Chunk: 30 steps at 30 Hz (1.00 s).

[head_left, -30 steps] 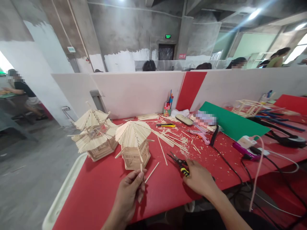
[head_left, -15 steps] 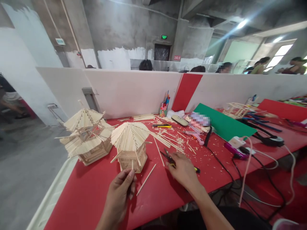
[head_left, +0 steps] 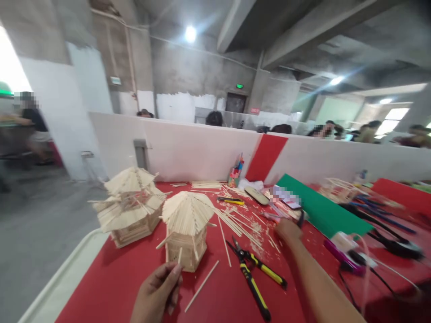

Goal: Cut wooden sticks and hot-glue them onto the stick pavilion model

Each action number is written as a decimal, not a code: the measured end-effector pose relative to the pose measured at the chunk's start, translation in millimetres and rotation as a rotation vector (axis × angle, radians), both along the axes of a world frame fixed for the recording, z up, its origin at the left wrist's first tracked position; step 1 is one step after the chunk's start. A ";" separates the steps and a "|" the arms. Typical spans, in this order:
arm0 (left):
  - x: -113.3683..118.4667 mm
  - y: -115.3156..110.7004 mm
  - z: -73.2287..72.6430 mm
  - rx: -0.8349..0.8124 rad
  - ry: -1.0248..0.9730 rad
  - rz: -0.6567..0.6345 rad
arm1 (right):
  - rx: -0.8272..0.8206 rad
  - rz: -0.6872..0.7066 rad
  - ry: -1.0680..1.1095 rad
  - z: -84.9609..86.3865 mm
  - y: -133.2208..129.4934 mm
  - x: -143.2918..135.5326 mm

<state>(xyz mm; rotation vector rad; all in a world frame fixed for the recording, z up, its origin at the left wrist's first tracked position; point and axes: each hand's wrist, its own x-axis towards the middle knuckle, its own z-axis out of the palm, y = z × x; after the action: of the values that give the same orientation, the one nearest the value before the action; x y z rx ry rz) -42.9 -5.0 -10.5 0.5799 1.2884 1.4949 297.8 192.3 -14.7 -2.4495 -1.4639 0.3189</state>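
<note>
Released since the earlier frame, the shears (head_left: 241, 255) lie spread toward the near edge of the red table (head_left: 111, 287), and the right hand (head_left: 288, 231) has moved farther back to the pink glue gun (head_left: 273, 217), its grip impossible to tell. By the left edge stands the two-roofed stick model (head_left: 129, 211), beside the smaller single-roofed model (head_left: 186, 224). Before the latter, the left hand (head_left: 160, 287) pinches a short stick (head_left: 180, 256) between thumb and forefinger.

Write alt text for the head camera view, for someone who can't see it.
A person's left hand pinches a wooden stick before a roofed stick model on a red table. The right hand is by a pink tool; open cutters lie between the hands, another stick model at left.
</note>
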 end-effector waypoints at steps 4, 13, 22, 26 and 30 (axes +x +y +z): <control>-2.6 -3.4 -3.2 -0.012 0.021 0.038 | 0.042 0.016 0.124 0.0 5.3 5.6; 1.1 5.7 -10.9 -0.059 -0.075 -0.070 | 0.293 0.172 0.494 12.8 -114.6 -31.7; -10.2 6.2 -0.2 0.030 -0.109 -0.113 | 0.821 0.411 0.140 31.5 -187.5 -149.5; -12.8 8.5 -4.7 0.051 -0.118 -0.123 | 1.149 0.531 -0.356 23.4 -175.2 -177.5; -17.2 10.4 -11.6 0.046 -0.128 -0.141 | 1.105 0.568 -0.427 18.5 -173.7 -189.5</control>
<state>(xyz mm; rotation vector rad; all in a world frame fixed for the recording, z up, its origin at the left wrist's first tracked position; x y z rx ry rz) -60.1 5.4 -22.1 0.5837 1.0949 1.4248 108.2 18.7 3.9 -1.2298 -1.7775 -0.7662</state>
